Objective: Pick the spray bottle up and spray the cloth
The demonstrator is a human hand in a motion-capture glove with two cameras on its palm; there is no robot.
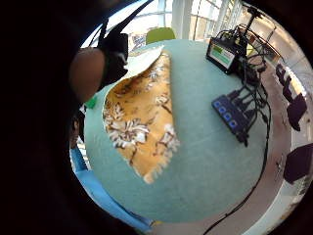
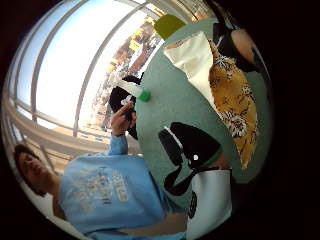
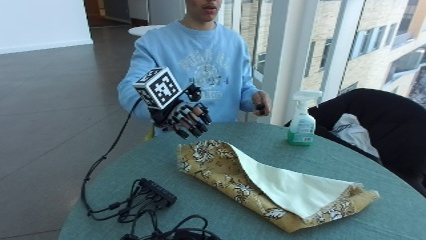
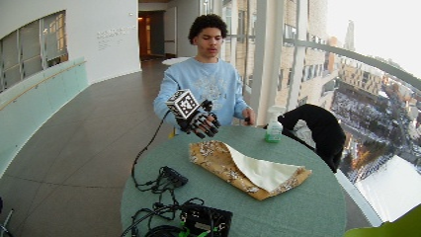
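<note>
A spray bottle [image 3: 303, 123] with a white trigger head and green liquid stands upright at the table's far edge, also visible in the wide view [image 4: 273, 131] and the thumb side view [image 2: 136, 91]. The yellow floral cloth [image 3: 219, 172] lies in the middle of the round green table [image 3: 346, 157], one flap folded back to show its cream underside [image 3: 293, 190]. My gloved right hand [image 3: 188, 117] hovers above the near-left end of the cloth, fingers loosely curled and holding nothing. It is well to the left of the bottle. The cloth [image 1: 142, 122] lies under the palm.
A black hub with cables [image 3: 156, 191] lies on the table's left front, and a device with a screen [image 4: 207, 219] sits nearer the front edge. A black jacket [image 3: 383, 120] drapes over a chair behind the bottle. The person's bare hand [image 3: 261, 104] holds a small dark object near the bottle.
</note>
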